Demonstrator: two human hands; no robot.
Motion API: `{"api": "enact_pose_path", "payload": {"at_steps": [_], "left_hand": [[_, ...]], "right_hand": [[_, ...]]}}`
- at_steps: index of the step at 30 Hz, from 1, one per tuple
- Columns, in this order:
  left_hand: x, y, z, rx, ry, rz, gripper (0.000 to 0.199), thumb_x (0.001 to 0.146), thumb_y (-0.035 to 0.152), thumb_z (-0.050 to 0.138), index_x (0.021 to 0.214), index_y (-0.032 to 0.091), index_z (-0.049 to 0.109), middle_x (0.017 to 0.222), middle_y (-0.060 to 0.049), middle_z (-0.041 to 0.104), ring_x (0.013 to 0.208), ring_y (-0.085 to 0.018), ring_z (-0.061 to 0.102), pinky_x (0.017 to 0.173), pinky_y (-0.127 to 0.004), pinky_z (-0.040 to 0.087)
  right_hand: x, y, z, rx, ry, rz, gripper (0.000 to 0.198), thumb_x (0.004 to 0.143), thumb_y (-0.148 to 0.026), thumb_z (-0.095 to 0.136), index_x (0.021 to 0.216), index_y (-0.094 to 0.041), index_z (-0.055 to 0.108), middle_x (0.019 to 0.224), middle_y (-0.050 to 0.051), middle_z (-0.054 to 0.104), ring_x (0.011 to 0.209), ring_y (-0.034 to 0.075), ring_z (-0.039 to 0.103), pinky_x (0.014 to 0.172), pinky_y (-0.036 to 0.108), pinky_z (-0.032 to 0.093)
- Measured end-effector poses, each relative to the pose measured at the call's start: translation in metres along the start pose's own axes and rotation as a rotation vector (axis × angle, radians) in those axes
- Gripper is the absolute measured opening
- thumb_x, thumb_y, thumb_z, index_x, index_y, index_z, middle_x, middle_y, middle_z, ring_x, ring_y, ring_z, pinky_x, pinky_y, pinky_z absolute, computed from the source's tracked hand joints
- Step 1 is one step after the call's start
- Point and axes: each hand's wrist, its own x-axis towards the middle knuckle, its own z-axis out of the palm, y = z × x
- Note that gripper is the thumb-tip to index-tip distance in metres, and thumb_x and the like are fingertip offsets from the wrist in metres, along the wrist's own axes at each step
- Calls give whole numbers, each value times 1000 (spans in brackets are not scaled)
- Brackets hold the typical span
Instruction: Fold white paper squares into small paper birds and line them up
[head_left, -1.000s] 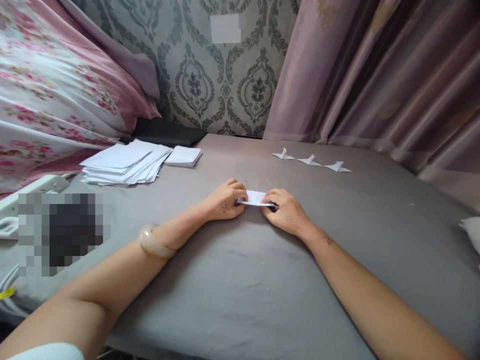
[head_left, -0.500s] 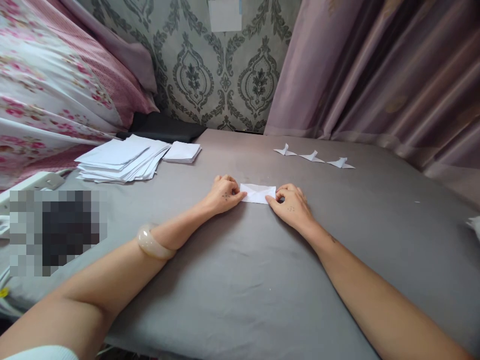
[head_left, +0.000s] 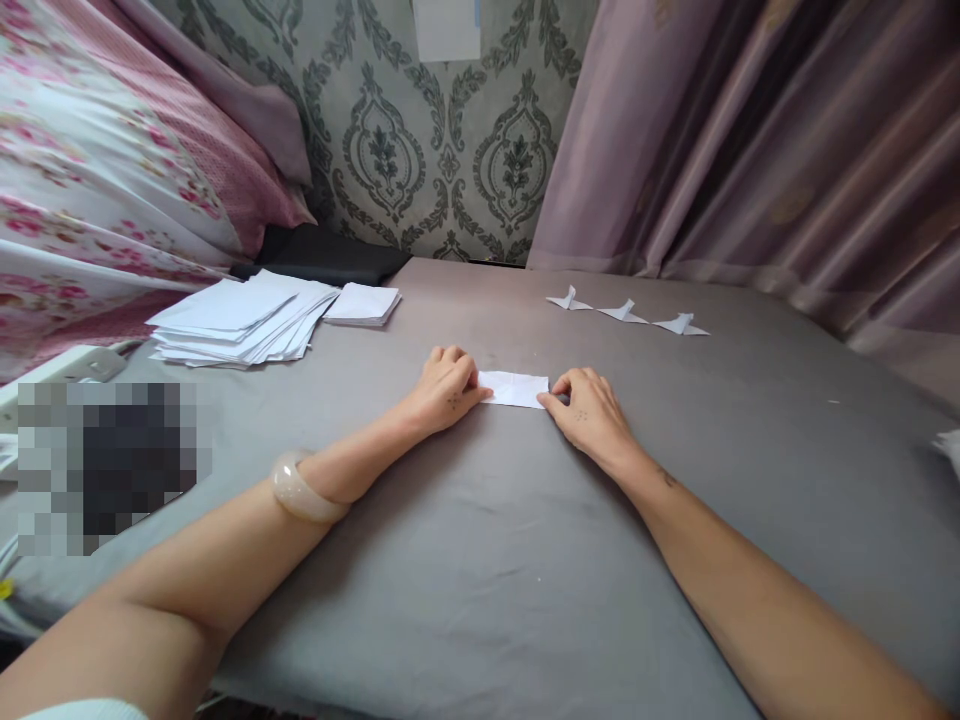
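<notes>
A small white sheet of folded paper [head_left: 514, 389] lies as a flat, wide rectangle on the grey cloth. My left hand [head_left: 448, 388] pinches its left end, thumb on top and fingers curled behind. At the other end, my right hand [head_left: 587, 405] has thumb and forefinger closed at the right edge. Faint creases show across the paper. Beyond my right hand stand three folded paper birds [head_left: 619, 311] in a slanting row. A pale bangle [head_left: 304, 490] circles my left wrist.
At the back left lie a large stack of white paper [head_left: 232, 320] and a smaller stack [head_left: 363, 305], with a black flat item [head_left: 330, 255] behind. A power strip [head_left: 64, 375] sits at the far left. A patterned wall and curtains [head_left: 675, 130] border the grey surface [head_left: 450, 560].
The paper's upper edge and creases look slightly different, its surface now flatter. My right thumb has shifted a little toward the paper's right edge. Both hands stay at its ends.
</notes>
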Motion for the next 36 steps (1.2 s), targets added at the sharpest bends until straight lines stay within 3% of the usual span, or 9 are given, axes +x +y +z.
{"api": "enact_pose_path", "payload": {"at_steps": [3,6,10,15,19,24,30,34,36], "left_hand": [[-1,7,-4,167,30,247,19,89,21,51,104,15,58,121,-15,50,106,-27,44,91,-43,39],[-2,16,-8,198,-151,473,26,90,9,38,104,14,59,113,-13,57,100,-23,51,86,-34,42],[-8,27,-14,226,-300,447,29,83,3,39,96,14,62,96,-11,64,92,-22,59,75,-29,45],[-16,34,-28,275,-377,353,21,72,0,45,71,15,61,82,-11,66,74,-22,63,63,-28,43],[-17,35,-36,370,-400,251,21,74,5,43,69,15,61,75,-12,66,61,-20,60,54,-29,38],[-12,36,-35,461,-372,207,19,78,15,46,68,13,62,76,-14,66,62,-22,61,50,-30,33],[-7,27,-18,390,-98,223,32,92,41,42,95,15,61,83,-9,64,78,-23,60,65,-31,43],[-2,19,-4,266,35,350,41,91,49,47,107,14,61,109,-14,59,99,-25,54,86,-36,44],[2,15,2,124,8,410,41,91,45,50,117,15,58,118,-13,58,105,-24,52,93,-36,42]], "right_hand": [[-3,-5,1,19,17,-155,8,83,-20,53,87,-21,60,93,7,61,89,23,52,82,37,40],[-10,-14,0,17,-77,-385,31,87,-6,40,101,-23,63,101,6,63,94,21,53,79,32,40],[-19,-27,-7,-190,-188,-469,35,92,-12,40,112,-29,63,105,5,62,93,20,53,69,29,39],[-27,-47,-22,-416,-283,-433,28,92,-11,43,107,-22,65,103,9,61,91,22,55,60,30,36],[-31,-55,-30,-512,-345,-314,33,87,0,39,99,-16,66,102,13,62,88,23,58,56,31,34],[-26,-42,-31,-552,-326,-271,35,83,3,37,91,-16,65,105,14,61,91,24,59,56,31,33],[-11,-23,-29,-338,-213,-217,22,81,-10,43,84,-20,62,96,7,64,87,21,58,58,30,32],[1,-13,-19,-50,-105,5,17,75,-15,46,75,-22,61,86,3,67,75,18,57,60,28,35],[6,-7,-13,109,-36,120,13,73,-18,48,71,-21,60,74,2,66,70,17,57,64,28,38]]}}
